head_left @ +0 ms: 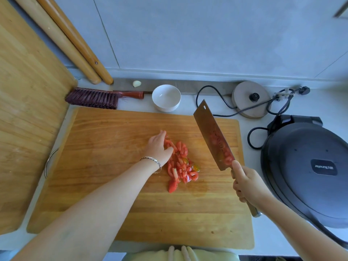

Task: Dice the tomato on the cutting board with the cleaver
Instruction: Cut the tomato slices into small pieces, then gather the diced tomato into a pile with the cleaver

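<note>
A pile of chopped red tomato [181, 166] lies in the middle of the wooden cutting board [105, 147]. My left hand [159, 146] rests flat against the pile's left side, fingers together and touching the pieces at the far end. My right hand [246, 182] grips the handle of the cleaver [212, 136], which is lifted above the board to the right of the pile, blade tilted away with tomato bits stuck on its face.
A white bowl [166, 97] stands just behind the board, beside a brown brush [94, 98] and a garlic clove [136, 83]. A dark electric cooker [308, 166] sits at the right, with a kettle base [251, 98] and cords behind. A large wooden board [22, 110] leans at the left.
</note>
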